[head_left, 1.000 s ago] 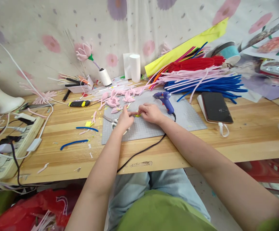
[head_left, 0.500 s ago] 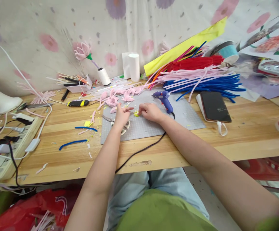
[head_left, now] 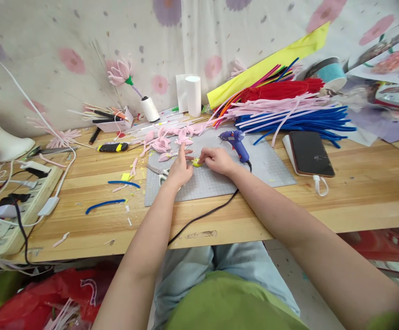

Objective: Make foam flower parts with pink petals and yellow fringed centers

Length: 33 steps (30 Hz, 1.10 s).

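Observation:
My right hand pinches a small yellow tuft on the grey cutting mat. My left hand rests beside it, index finger raised, fingers apart, touching the tuft from the left. Several pink petal pieces lie just beyond my hands. Scissors lie under my left hand. A blue glue gun stands right of my right hand, its black cord running off the table's front edge.
Bundles of blue, pink and red pipe cleaners lie at the back right. A phone sits on the right. A power strip with cables is at the left. Blue pipe cleaner pieces and a utility knife lie left of the mat.
My left hand let go of the tuft and opened, its index finger lifting beside it. My right hand kept its pinch on the yellow tuft in the same place.

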### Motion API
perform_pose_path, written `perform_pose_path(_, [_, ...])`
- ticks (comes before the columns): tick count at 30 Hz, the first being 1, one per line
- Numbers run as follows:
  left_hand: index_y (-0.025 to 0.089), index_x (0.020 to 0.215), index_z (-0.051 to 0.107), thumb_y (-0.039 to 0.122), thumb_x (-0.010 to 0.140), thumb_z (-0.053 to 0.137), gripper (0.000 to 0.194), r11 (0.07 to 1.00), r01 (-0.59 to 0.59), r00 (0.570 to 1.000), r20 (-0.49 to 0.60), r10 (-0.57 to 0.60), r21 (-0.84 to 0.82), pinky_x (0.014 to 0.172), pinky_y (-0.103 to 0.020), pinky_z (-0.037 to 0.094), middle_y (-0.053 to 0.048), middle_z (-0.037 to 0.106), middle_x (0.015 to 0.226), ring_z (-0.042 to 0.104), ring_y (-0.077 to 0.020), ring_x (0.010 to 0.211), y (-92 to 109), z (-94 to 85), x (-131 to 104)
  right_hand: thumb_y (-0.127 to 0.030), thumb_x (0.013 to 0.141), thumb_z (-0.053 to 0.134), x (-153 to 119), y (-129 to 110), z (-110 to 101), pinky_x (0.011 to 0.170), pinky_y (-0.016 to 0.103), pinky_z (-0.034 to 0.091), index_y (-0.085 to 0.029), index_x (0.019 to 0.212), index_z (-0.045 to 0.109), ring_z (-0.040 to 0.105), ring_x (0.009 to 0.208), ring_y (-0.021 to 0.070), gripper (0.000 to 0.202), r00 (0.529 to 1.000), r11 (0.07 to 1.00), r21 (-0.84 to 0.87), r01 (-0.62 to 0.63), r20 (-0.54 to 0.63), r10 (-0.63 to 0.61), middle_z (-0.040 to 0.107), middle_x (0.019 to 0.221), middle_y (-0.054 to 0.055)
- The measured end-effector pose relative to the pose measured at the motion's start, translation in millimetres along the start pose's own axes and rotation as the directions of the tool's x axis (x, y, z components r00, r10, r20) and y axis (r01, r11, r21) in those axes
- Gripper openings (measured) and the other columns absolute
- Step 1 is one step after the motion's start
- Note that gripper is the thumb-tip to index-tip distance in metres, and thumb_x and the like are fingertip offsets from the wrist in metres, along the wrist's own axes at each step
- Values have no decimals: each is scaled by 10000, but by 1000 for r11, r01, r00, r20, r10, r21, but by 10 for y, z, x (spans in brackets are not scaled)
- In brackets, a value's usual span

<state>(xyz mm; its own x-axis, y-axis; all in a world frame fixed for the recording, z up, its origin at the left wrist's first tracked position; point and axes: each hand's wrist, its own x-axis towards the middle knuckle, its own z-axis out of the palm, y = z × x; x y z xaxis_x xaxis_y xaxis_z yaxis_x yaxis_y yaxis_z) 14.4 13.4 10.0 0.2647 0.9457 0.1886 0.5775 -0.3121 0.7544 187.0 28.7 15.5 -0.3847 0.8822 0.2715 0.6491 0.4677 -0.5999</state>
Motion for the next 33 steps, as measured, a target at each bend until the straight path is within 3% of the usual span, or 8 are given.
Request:
perform_pose_path(5, [239, 1435, 133, -11, 666, 423, 859, 1000, 20, 996, -85, -18, 19, 943, -357, 454, -104, 506, 1307, 580, -164, 1071, -12, -25, 8, -33, 663, 406, -7, 5, -12, 752, 270, 460, -182, 794, 624, 673, 795, 169, 295, 1000, 998, 64, -11, -10, 11, 734, 774, 4])
perform_pose_path(9, [261, 1434, 145, -10, 663, 417, 862, 998, -60, 998, 4, 60, 4, 943, -348, 456, -95, 486, 1344, 537, -171, 1158, 10, -22, 17, -40, 647, 408, -1, 9, 14, 771, 291, 473, -187, 781, 602, 674, 792, 173, 277, 999, 990, 139, -24, -22, 28, 727, 749, 6])
perform_pose_path(11, [263, 1435, 151, -7, 659, 422, 865, 999, -49, 998, 48, 49, 5, 932, -354, 460, -97, 494, 1338, 563, -173, 1120, 11, -21, 11, -56, 649, 399, 17, 35, 38, 748, 295, 488, -189, 763, 582, 674, 757, 170, 254, 990, 963, 254, -88, -85, 113, 714, 721, 12])
perform_pose_path(15, [240, 1434, 164, 7, 666, 442, 850, 1000, 20, 999, -31, -20, 5, 888, -352, 473, -114, 481, 1345, 606, -168, 1010, -13, -54, -10, -85, 646, 377, 79, 155, 67, 628, 275, 501, -201, 732, 537, 631, 604, 147, 215, 889, 841, 484, -242, -236, 392, 638, 597, -5])
perform_pose_path(19, [221, 1406, 239, 41, 698, 470, 766, 996, 58, 991, -121, -49, 69, 880, -334, 458, -85, 572, 1242, 584, -167, 994, -7, -116, 6, -89, 615, 379, 123, 258, 56, 555, 255, 467, -204, 709, 524, 570, 526, 138, 208, 830, 782, 528, -331, -232, 508, 574, 525, -21])
perform_pose_path(26, [154, 1320, 391, 299, 735, 625, 646, 948, 108, 994, -36, -102, 299, 938, -386, 386, -77, 670, 1024, 547, -249, 1054, 131, -32, 126, -85, 654, 399, 84, 145, 75, 553, 250, 415, -198, 730, 588, 550, 550, 141, 233, 921, 903, 280, -326, -122, 370, 596, 553, -16])
perform_pose_path(29, [147, 1304, 398, 281, 689, 666, 684, 909, 227, 974, -56, -221, 349, 899, -366, 395, -77, 672, 974, 562, -266, 1043, 198, 34, 182, -93, 675, 398, 71, 106, 73, 594, 253, 415, -191, 781, 618, 564, 599, 144, 264, 928, 923, 203, -328, -113, 355, 620, 595, -9])
perform_pose_path(33, [130, 1295, 378, 228, 650, 690, 723, 875, 330, 943, -72, -326, 355, 852, -347, 407, -89, 660, 949, 588, -273, 1005, 273, 64, 211, -84, 676, 387, 74, 121, 60, 591, 253, 408, -185, 786, 607, 562, 601, 142, 266, 916, 904, 240, -355, -105, 387, 618, 606, -4])
